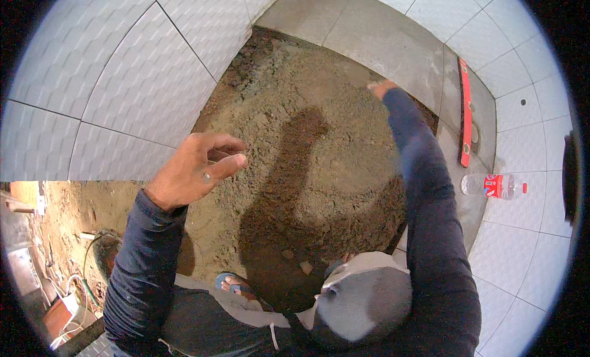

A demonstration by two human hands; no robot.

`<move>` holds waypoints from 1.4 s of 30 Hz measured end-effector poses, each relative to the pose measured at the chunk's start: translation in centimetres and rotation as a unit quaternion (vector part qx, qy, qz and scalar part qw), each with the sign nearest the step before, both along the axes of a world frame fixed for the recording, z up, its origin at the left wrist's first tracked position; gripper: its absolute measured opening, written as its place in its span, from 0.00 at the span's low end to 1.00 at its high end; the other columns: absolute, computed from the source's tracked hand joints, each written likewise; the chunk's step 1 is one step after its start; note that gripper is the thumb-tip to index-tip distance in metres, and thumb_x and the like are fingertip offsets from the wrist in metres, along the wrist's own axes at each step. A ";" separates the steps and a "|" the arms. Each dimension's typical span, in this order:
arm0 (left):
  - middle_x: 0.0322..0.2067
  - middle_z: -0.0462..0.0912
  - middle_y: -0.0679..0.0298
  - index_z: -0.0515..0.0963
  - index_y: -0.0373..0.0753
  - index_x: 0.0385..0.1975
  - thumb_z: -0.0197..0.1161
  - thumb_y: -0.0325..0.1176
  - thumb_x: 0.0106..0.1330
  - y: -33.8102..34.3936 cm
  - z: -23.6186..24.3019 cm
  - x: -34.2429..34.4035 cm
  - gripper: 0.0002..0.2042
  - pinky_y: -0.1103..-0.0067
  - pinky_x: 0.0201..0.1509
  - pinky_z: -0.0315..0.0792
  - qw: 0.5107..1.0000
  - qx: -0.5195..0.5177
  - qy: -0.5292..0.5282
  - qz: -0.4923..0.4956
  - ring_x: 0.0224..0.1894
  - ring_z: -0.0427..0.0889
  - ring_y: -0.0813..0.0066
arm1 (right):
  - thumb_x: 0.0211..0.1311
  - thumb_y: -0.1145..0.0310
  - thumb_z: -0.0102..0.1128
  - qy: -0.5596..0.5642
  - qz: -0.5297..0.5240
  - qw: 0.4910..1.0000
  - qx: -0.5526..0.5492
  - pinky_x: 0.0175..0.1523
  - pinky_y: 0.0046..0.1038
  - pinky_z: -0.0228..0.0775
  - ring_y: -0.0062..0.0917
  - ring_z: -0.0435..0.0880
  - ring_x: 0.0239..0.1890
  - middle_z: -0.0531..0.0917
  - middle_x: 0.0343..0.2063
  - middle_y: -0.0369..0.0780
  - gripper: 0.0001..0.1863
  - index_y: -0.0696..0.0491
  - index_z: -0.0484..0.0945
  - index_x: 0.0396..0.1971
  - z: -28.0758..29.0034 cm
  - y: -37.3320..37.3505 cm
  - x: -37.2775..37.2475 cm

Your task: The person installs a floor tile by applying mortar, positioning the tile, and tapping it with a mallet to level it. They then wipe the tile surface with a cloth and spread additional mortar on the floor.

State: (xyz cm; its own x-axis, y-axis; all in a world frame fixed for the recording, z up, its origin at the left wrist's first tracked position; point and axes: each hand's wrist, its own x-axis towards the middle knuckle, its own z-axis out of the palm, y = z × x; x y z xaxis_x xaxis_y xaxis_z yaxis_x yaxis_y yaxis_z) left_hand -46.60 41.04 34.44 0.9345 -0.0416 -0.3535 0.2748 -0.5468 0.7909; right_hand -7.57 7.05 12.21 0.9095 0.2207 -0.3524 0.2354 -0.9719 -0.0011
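My left hand (pixel 200 167) hangs over the left part of a bed of damp, sandy mortar (pixel 344 154). Its fingers are loosely curved, with a gap to the thumb and nothing between them. Stretched far forward, my right hand (pixel 382 89) is at the mortar's far right side, close to the edge of the grey floor tiles (pixel 393 43). That hand is small and blurred, and its finger pose is unclear. Shadows of my body and arms fall across the mortar.
A red spirit level (pixel 465 114) lies along the tiles at right. Near it, a clear plastic bottle (pixel 495 186) with a red cap lies by the wall. White textured tiles (pixel 141 68) cover the walls. My sandalled foot (pixel 236 284) is at the near edge; hoses (pixel 78 286) lie lower left.
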 end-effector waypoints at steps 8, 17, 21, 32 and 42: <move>0.38 0.85 0.57 0.80 0.30 0.44 0.64 0.40 0.67 -1.8 -0.2 1.7 0.17 0.74 0.46 0.76 0.997 0.028 -0.042 -0.050 0.41 0.82 0.72 | 0.64 0.41 0.55 0.186 -0.088 0.944 0.259 0.39 0.42 0.77 0.38 0.85 0.29 0.84 0.35 0.51 0.34 0.61 0.76 0.49 -6.4 -3.1 -16.0; 0.34 0.83 0.63 0.79 0.31 0.44 0.63 0.39 0.67 0.6 -1.0 1.4 0.16 0.76 0.41 0.74 0.994 0.074 -0.076 -0.027 0.37 0.79 0.77 | 0.67 0.45 0.54 0.251 0.061 0.919 0.299 0.33 0.43 0.71 0.38 0.81 0.27 0.82 0.24 0.45 0.26 0.56 0.81 0.40 -1.1 -4.3 -35.6; 0.32 0.82 0.66 0.79 0.30 0.44 0.62 0.39 0.68 1.3 1.9 -1.3 0.16 0.78 0.40 0.72 0.991 0.101 -0.091 -0.015 0.35 0.77 0.80 | 0.66 0.46 0.54 0.210 -0.242 0.857 0.404 0.46 0.47 0.73 0.43 0.82 0.36 0.83 0.38 0.51 0.24 0.54 0.81 0.40 -6.5 -12.6 -44.9; 0.31 0.82 0.65 0.80 0.30 0.42 0.62 0.42 0.68 1.5 1.1 -1.4 0.17 0.78 0.39 0.73 0.978 0.135 -0.154 -0.047 0.33 0.77 0.79 | 0.67 0.42 0.49 0.275 0.009 0.914 0.299 0.36 0.43 0.72 0.42 0.80 0.24 0.81 0.25 0.51 0.29 0.58 0.76 0.36 -3.0 -0.1 -46.9; 0.35 0.85 0.51 0.80 0.29 0.40 0.64 0.42 0.65 2.4 2.6 -3.4 0.18 0.69 0.44 0.76 0.989 0.096 -0.114 -0.002 0.38 0.84 0.63 | 0.65 0.47 0.49 0.112 0.099 0.987 0.067 0.51 0.51 0.74 0.49 0.83 0.45 0.84 0.38 0.54 0.28 0.54 0.72 0.53 3.8 5.2 -37.5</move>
State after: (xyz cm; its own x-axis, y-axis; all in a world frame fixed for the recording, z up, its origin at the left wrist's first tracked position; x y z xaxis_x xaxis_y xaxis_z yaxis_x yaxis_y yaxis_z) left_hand -49.98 43.43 37.07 0.9907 0.0017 -0.1359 0.0989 -0.6943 0.7129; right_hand -45.06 12.24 15.99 0.7465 0.4436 -0.4958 0.3991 -0.8949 -0.1998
